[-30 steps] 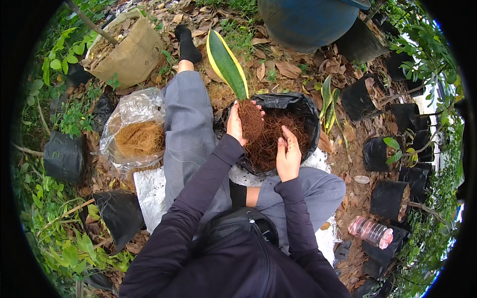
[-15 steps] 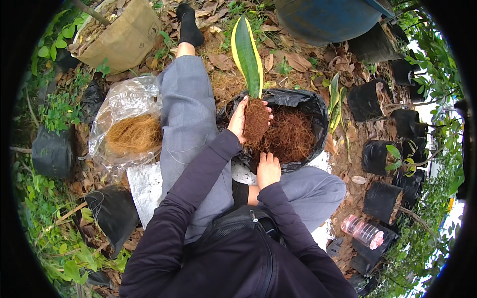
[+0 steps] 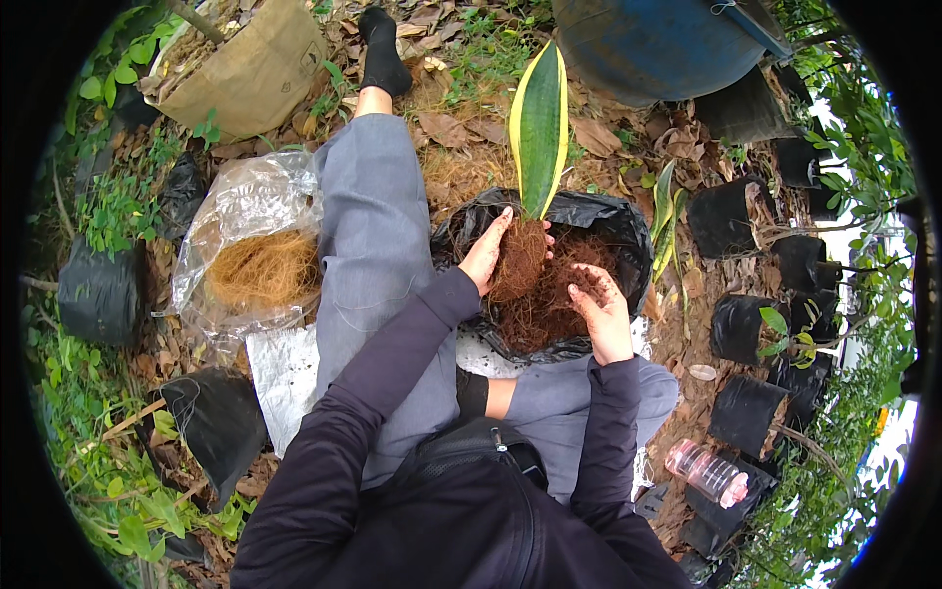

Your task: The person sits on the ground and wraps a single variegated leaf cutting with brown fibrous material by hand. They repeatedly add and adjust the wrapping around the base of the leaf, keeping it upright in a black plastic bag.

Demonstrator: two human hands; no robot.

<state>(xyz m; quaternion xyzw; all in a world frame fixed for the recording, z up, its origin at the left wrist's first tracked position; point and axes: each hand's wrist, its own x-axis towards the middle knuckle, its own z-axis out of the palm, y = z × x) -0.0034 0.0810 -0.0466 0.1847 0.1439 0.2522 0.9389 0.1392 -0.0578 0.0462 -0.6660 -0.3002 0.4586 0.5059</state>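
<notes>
A snake plant leaf, green with yellow edges, stands upright with its base wrapped in a clump of brown coir. Around that clump curls my left hand, thumb on the near side and fingertips showing on the far side. Below it lies a black plastic bag with its mouth spread wide, holding loose dark coir fibre. My right hand hovers over the bag's right side, thumb and fingers bent but apart, with dark crumbs on the skin and nothing visible in its grasp.
Left of my outstretched leg, a clear plastic bag holds lighter tan fibre. A pink-capped clear bottle lies at the right, near several black grow bags. A large blue tub and a tan planter stand ahead.
My left hand has shifted the plant slightly right and lower, and its leaf now stands straighter. My right hand has lifted from the bag's near edge and moved right, its fingers spreading.
</notes>
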